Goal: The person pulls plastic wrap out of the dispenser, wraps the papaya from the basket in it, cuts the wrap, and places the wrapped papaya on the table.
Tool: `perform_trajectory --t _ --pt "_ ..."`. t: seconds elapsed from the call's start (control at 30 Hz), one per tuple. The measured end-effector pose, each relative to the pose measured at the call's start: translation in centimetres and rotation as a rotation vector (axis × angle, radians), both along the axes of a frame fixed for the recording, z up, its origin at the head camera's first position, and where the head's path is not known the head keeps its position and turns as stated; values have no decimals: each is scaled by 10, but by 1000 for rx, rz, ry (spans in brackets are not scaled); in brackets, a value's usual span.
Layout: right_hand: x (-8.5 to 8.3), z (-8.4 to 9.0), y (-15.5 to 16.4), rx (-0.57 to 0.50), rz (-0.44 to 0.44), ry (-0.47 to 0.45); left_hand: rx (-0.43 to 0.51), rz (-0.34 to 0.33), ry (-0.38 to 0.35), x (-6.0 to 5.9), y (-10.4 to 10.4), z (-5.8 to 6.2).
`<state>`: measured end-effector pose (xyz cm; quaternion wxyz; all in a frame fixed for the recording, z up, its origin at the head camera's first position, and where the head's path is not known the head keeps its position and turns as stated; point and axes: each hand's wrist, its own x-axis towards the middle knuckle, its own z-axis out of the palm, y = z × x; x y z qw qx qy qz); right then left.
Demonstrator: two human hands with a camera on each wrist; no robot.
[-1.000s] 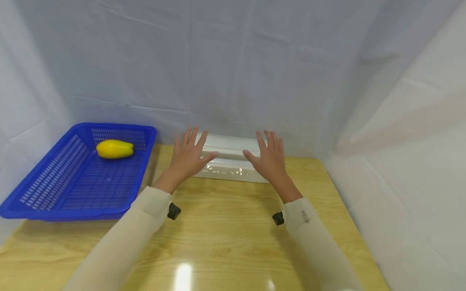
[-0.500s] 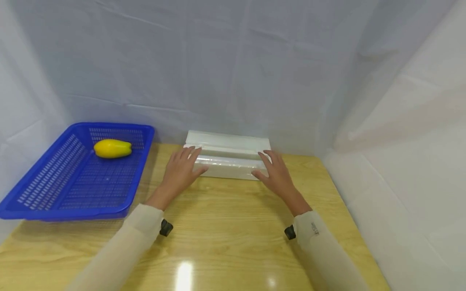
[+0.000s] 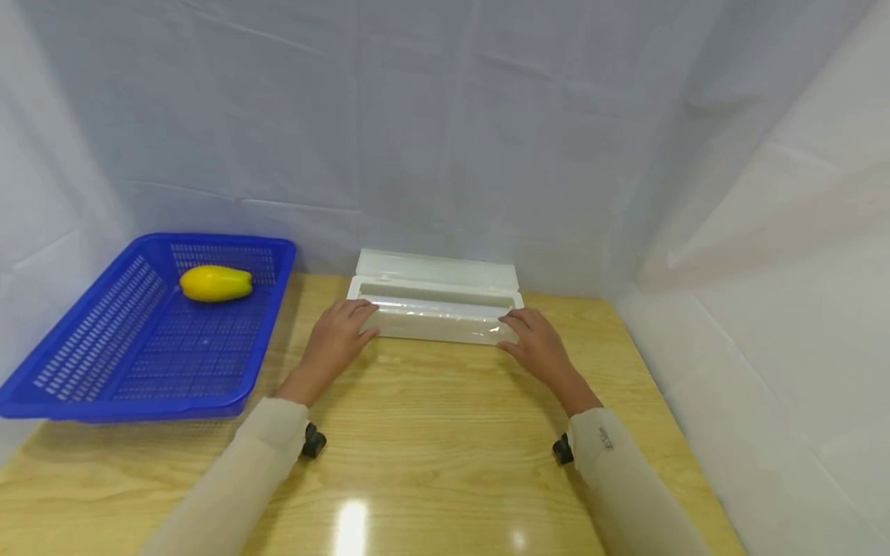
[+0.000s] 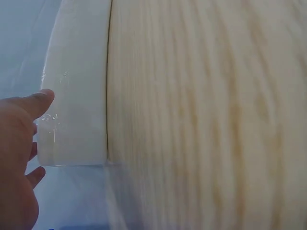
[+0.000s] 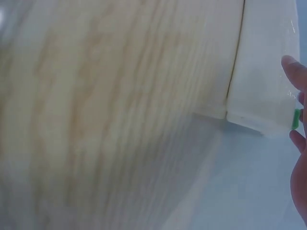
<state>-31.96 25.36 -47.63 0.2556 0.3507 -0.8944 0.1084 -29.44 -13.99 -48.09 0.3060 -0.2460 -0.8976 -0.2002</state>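
Sitting at the back of the wooden counter (image 3: 431, 432), close to the white cloth wall (image 3: 445, 116), is a long white box (image 3: 434, 309) of clear wrap. Its lid stands open, tipped up toward the wall, and the shiny wrap lies along the front edge of the box. So the box looks opened, but no wrap is pulled out over the counter yet, and that part looks left to do. The left hand (image 3: 337, 340) is at the left end of the box, with its fingertips on the front edge where the wrap is. The right hand (image 3: 538, 344) is at the right end, touching the same edge. Both hands have fingers bent a little, and I cannot tell if they are pinching the wrap or just touching it. Off to the left is a blue basket (image 3: 104, 363) with a yellow pepper (image 3: 215, 283) in it, well apart from the hands.
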Motion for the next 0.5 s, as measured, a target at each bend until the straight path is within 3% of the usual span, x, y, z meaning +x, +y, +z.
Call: perform_trajectory --t 0.2,0.5 --pt "-2 -3 1 36 14 40 -5 -12 15 -3 -2 -7" --pt "-10 -9 0 70 35 151 -46 38 -12 -8 -2 -10"
